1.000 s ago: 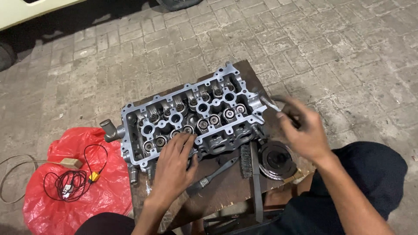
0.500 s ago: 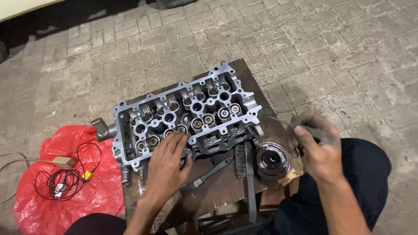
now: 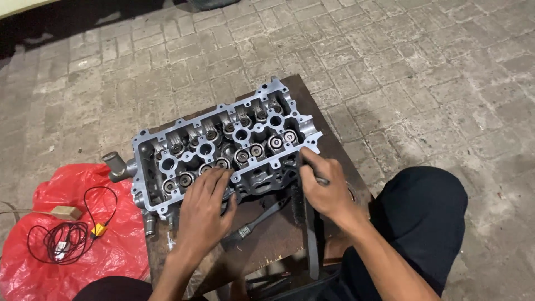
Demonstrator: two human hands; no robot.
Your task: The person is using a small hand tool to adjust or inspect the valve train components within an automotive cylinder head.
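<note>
You are bringing your right hand (image 3: 326, 189) back from the side to the cylinder head's (image 3: 223, 147) near right corner, pinching a small metal piece, while your left hand (image 3: 203, 214), fingers spread, is still pressing its near edge on the tabletop (image 3: 267, 239).

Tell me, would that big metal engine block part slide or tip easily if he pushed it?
Probably not. The cylinder head looks like thick cast metal, so likely heavy and rigid. It lies broad and flat on the wooden board, so tipping seems unlikely. The left hand rests on it.
</note>
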